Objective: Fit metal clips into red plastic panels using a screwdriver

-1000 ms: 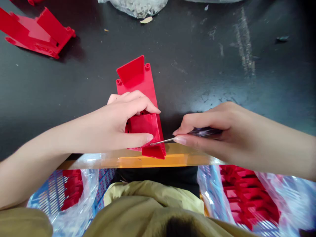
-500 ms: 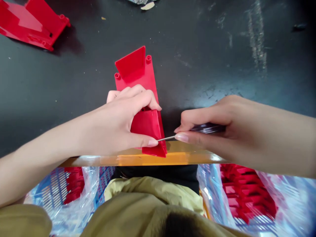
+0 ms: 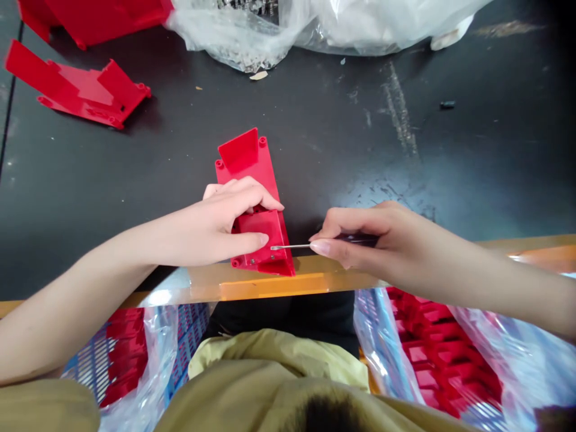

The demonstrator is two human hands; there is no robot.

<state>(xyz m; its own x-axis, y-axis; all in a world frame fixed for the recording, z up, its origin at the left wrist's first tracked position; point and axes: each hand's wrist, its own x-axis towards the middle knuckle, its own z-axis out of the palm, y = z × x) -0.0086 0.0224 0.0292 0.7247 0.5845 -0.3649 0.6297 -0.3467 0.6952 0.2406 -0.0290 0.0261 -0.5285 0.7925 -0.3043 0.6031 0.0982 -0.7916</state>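
Red plastic housing point(image 3: 246, 157), one, clenched in left grip point(image 3: 225, 225); right grip point(image 3: 355, 237) pinches one slim screwdriver point(image 3: 292, 246), tip over the housing; two further red housings point(image 3: 76, 90) lie beyond left grip.

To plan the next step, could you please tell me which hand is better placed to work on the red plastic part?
Probably the right hand: it holds a thin metal tool with its tip at the red plastic part, while the left hand grips that part.

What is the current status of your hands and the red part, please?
Left hand gripping red plastic part; right hand holding small screwdriver, tip at part; nothing blocking.
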